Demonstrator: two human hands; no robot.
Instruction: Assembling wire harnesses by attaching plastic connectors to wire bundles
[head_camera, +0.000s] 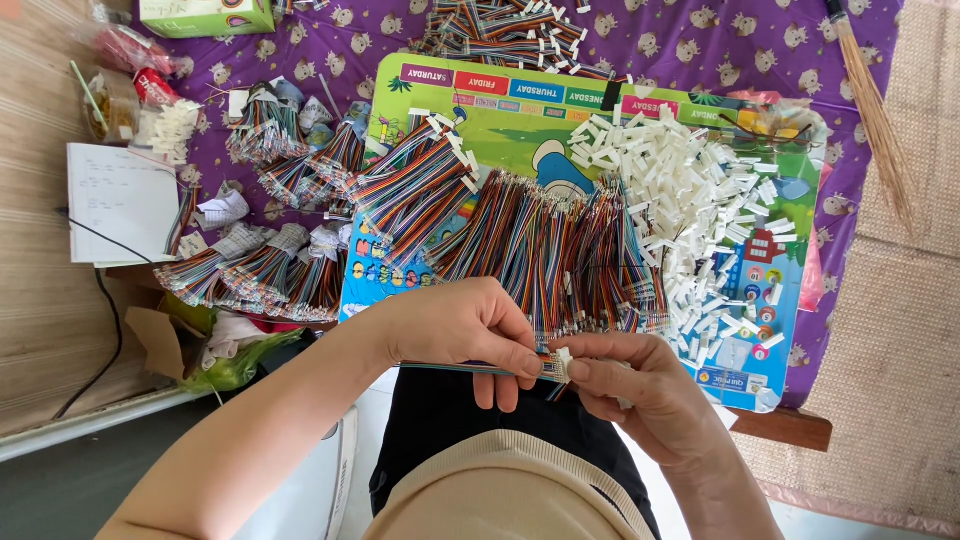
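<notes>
Both forearms are seen bare to the elbow with no sleeves, rings or watch on the left hand (470, 325) or right hand (640, 385), while a beige ribbed-hem top and black trousers are worn below them.

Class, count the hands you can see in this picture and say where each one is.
2. The left hand pinches a flat multicoloured ribbon cable at lower centre; the right hand, just beside it, holds a small white plastic connector at the cable's end. None seem hidden.
</notes>
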